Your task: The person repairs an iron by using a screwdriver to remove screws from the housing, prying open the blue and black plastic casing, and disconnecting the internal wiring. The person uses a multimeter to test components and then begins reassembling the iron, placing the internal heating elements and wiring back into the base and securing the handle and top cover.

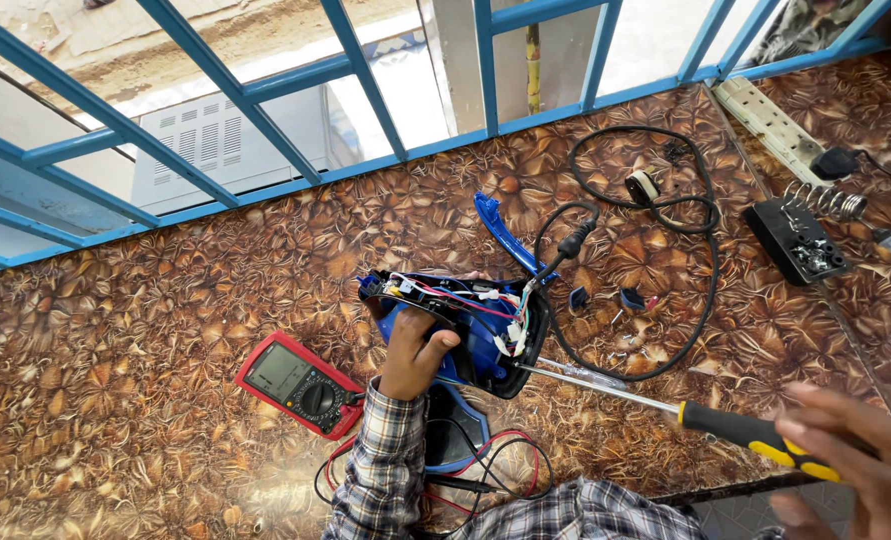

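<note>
Your left hand grips the opened blue appliance housing mid-surface; your right hand closes around the screwdriver. Keep the tip straight in the screw and hold the housing steady.

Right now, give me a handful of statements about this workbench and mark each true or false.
1. The left hand grips the opened blue appliance. True.
2. The right hand holds a pair of pliers. False: it holds a screwdriver with a yellow and black handle.
3. A red multimeter lies left of the appliance. True.
4. The black power cord is rolled up on the floor. False: it loops loosely across the table.
</note>
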